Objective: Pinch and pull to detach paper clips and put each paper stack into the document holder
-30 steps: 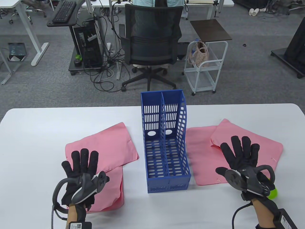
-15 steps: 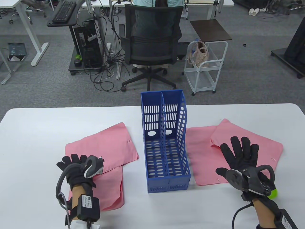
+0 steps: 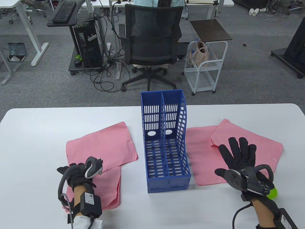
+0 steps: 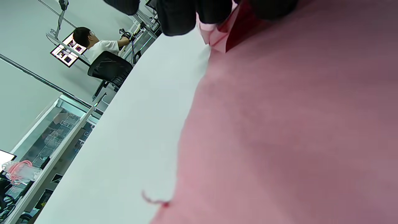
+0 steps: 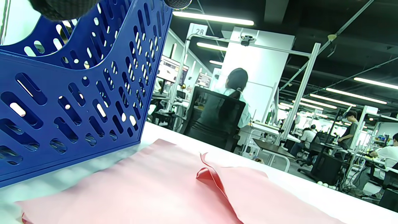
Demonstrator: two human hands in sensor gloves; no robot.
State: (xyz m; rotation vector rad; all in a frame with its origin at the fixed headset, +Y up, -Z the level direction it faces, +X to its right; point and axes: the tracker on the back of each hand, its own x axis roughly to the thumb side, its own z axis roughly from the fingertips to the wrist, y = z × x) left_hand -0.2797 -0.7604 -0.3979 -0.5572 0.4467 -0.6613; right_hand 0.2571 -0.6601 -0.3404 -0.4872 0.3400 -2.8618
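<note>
A blue two-slot document holder (image 3: 166,143) stands mid-table, and it fills the left of the right wrist view (image 5: 71,93). Two pink paper stacks lie on its left, a far one (image 3: 102,145) and a near one (image 3: 109,188). My left hand (image 3: 71,168) is curled at the near stack's far left corner. In the left wrist view its fingertips (image 4: 177,15) pinch that lifted corner (image 4: 217,37). A small clip (image 4: 154,200) sits on the stack's edge. My right hand (image 3: 238,152) is spread flat over two more pink stacks (image 3: 202,152) (image 3: 264,143); contact with them is unclear.
Small clips show on the far left stack (image 3: 129,140) and on both right stacks (image 3: 274,159) (image 3: 218,180). A green ball (image 3: 272,193) sits by my right wrist. Beyond the table's far edge stand an office chair (image 3: 151,40) and a white cart (image 3: 205,66).
My left hand went from flat and spread over the near left stack to curled and pinching its corner. That stack shifted slightly left. The right hand barely moved.
</note>
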